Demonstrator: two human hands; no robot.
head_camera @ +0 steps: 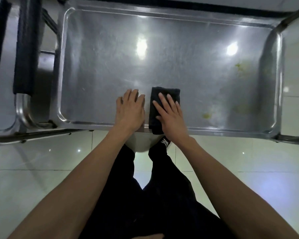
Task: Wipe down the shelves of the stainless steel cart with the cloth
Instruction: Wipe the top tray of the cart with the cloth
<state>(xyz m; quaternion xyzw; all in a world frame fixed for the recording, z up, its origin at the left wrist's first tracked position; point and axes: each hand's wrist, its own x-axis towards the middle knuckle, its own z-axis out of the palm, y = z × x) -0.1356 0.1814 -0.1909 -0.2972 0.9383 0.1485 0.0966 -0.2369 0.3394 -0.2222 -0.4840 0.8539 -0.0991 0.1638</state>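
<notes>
At the lower middle of the frame, on the near edge of the cart's top shelf [97, 69], my right hand [171, 116] lies flat on the folded black cloth [156, 104], fingers straight and spread, pressing it down rather than curling round it. The cloth's near end hangs over the shelf's front rim and my palm hides part of it. Just to the left of the cloth, my left hand [129, 109] rests on the bare steel with its fingers relaxed and slightly bent, holding nothing; its fingertips are a little blurred, so I cannot tell whether all of them touch the metal.

The cart's lower shelves are hidden beneath the top one. Its tubular frame [273, 54] bends out of view at the right edge, and the handle [24, 49] at the upper left, wrapped in dark padding, is cut off by the top of the frame. One shoe [165, 142] peeps out between my right wrist and the shelf; the other foot is hidden.

The shelf is dull scratched steel with a raised rim, throwing back two bright ceiling lights. Yellowish smears [206, 115] sit at its lower right, with fainter ones toward the right. The floor [41, 161] below is pale glossy tile. My black trousers [159, 195] fill the bottom middle.
</notes>
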